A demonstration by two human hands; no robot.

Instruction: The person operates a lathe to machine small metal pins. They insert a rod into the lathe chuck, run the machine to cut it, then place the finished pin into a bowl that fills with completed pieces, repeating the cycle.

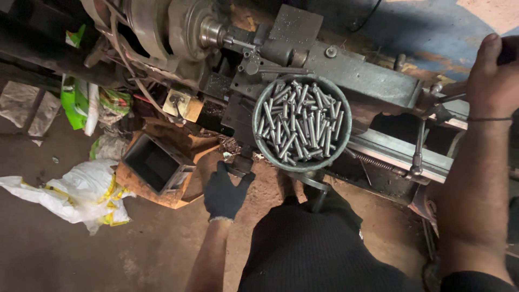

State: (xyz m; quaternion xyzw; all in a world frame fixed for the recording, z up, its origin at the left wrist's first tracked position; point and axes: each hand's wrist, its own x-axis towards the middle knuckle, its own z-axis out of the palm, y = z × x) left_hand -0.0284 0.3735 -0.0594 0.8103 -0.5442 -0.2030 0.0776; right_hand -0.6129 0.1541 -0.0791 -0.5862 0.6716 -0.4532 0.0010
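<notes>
One camera sits on my head and looks steeply down over my lap at the lathe and the dirt floor. It is close: my forearms enter from the bottom and right edges, and the round bowl of metal pins lies near the frame's centre.

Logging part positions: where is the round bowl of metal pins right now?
In the head view, the bowl of metal pins sits centre frame on the lathe, just up-right of the gloved left hand.
</notes>
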